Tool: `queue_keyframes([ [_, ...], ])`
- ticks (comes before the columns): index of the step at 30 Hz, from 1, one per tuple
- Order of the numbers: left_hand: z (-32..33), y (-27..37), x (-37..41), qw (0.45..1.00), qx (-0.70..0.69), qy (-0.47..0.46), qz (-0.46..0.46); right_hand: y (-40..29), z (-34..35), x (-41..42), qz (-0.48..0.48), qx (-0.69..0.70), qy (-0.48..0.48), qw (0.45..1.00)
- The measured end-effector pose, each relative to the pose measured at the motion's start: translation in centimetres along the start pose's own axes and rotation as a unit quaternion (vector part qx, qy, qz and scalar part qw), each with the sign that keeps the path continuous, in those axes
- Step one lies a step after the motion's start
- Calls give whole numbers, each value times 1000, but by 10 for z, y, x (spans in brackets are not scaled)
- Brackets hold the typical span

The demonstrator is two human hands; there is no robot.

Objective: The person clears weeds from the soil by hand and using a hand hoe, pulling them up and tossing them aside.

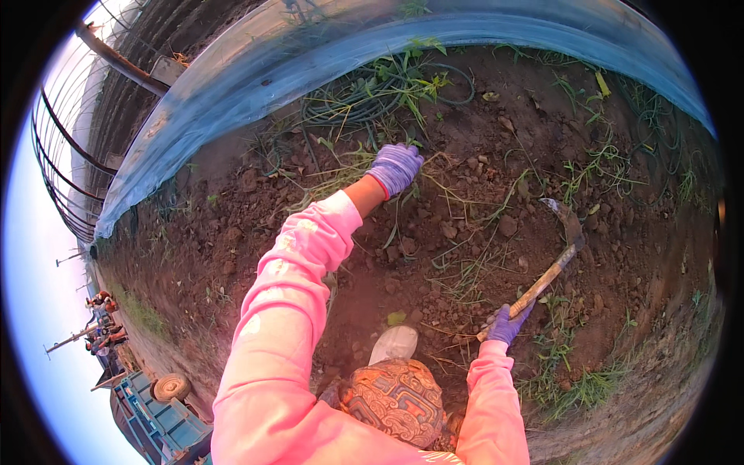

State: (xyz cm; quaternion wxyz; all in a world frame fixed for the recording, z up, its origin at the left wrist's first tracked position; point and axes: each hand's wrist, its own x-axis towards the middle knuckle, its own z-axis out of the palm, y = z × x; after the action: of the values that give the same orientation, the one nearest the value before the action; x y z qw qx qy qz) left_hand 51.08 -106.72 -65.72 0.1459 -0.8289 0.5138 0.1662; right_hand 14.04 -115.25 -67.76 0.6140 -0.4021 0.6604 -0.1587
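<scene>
My left hand (396, 168), in a purple knitted glove, is closed at the bare soil among green and dry weed stems (343, 181); whether stems are inside the fist cannot be told. To the right, my right hand (507, 323), in a purple glove, grips the wooden handle of a sickle (543, 280). Its curved metal blade (567, 221) lies over the soil, pointing up and left. Loose pulled-looking grass (474, 276) is spread on the earth between my hands. A coil of green rope (349, 104), tangled with leafy weeds, is just beyond my left hand.
Blue-tinted plastic sheeting (250, 87) curves along the far side. Metal hoops (72, 142) of a greenhouse frame rise at the left. A blue trailer (160, 415) and several people (104, 331) are at the lower left. More rope (654, 125) lies far right; weeds (587, 389) grow near the right.
</scene>
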Motion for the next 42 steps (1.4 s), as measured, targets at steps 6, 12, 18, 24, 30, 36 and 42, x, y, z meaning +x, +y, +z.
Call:
queue_keyframes([
  [6,27,-20,57,997,28,59,-48,48,-26,36,-29,-57,12,998],
  [12,23,-14,77,994,87,-7,-59,40,-20,29,10,-67,21,997],
  [18,15,-20,73,990,130,32,48,-1,3,4,24,-44,57,997],
  [24,24,-16,92,996,82,-23,-18,6,2,8,42,-58,49,996],
  [30,23,-23,88,996,69,7,58,2,3,8,54,-75,54,994],
  [36,36,-19,101,998,65,-20,18,3,1,10,60,-54,55,995],
  [42,26,-12,103,996,11,-83,-24,-7,8,5,75,-75,68,992],
])
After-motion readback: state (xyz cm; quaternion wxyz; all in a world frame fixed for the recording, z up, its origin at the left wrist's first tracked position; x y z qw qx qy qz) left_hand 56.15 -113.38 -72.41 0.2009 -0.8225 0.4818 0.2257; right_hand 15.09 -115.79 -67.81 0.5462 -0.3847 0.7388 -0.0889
